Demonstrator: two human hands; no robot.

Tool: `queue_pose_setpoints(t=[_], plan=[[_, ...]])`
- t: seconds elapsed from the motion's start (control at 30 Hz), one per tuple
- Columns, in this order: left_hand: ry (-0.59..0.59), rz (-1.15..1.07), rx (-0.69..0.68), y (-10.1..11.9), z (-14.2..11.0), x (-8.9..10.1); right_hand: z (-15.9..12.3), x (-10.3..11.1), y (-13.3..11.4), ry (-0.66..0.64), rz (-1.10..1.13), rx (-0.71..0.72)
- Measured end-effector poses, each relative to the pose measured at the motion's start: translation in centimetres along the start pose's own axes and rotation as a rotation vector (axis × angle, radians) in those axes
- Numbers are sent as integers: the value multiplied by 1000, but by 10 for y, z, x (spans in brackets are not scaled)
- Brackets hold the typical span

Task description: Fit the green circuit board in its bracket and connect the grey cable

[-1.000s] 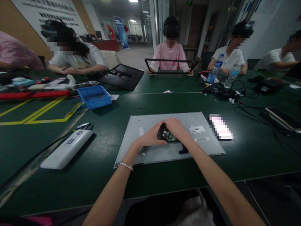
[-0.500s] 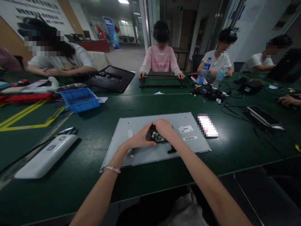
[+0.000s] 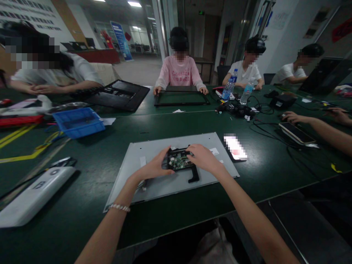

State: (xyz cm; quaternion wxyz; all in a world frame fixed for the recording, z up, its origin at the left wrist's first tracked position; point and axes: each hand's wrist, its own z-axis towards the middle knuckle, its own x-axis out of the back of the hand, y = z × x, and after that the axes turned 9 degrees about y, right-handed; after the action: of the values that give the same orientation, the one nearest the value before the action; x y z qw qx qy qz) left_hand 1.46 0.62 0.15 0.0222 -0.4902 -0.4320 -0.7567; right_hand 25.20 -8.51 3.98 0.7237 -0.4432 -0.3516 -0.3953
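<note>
A grey metal panel (image 3: 154, 183) lies flat on the green table in front of me. On its middle sits a small green circuit board in a black frame (image 3: 180, 162). My left hand (image 3: 154, 168) grips the frame's left side with curled fingers. My right hand (image 3: 202, 158) rests on the frame's right side, fingers bent over its edge. A black bracket arm (image 3: 193, 176) sticks out from the frame toward me.
A phone (image 3: 235, 148) lies right of the panel. A white device (image 3: 30, 198) sits at the left, a blue tray (image 3: 78, 123) beyond it. Bottles (image 3: 228, 86), cables (image 3: 239, 110) and another phone (image 3: 295, 132) lie to the right. Several people sit around; a co-worker's arm (image 3: 324, 130) reaches in.
My hands have spread apart to the frame's two sides, uncovering the circuit board. The view has swung right. The person opposite laid their black bezel flat on the table.
</note>
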Motion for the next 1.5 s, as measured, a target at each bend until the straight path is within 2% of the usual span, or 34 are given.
queue_pose_setpoints(t=[0.1,0.2,0.33,0.43,0.53,0.6,0.73,0.87,0.97,1.07,1.17,1.3,1.37,1.5], plan=[[-5,-10,11,5,0,2,-36,11,13,40,48,-56],[-12,-18,38,8,-1,5,-68,12,28,85,78,-109],[-19,-29,51,9,-2,5,-88,9,46,68,44,-116],[-15,-41,39,8,-2,5,-83,7,54,54,14,-82],[-13,-47,32,7,-2,5,-64,3,58,18,16,2],[-17,-44,35,7,-2,5,-50,0,61,3,25,8],[-30,-25,30,6,-2,5,-23,-6,72,-40,-1,-108],[-31,-9,23,6,-1,5,-9,-4,81,-123,-23,-216],[-30,-9,16,6,-1,6,-9,-1,83,-116,14,-282],[-24,-4,14,6,-1,7,-17,-3,81,-32,114,-349],[-27,3,20,6,-1,7,-28,-11,76,65,324,-407],[-34,12,29,6,-1,5,-35,-25,70,59,557,-512],[-35,19,28,8,-1,5,-37,-27,68,83,543,-470],[-35,38,23,10,-1,6,-39,-24,65,156,355,-356]])
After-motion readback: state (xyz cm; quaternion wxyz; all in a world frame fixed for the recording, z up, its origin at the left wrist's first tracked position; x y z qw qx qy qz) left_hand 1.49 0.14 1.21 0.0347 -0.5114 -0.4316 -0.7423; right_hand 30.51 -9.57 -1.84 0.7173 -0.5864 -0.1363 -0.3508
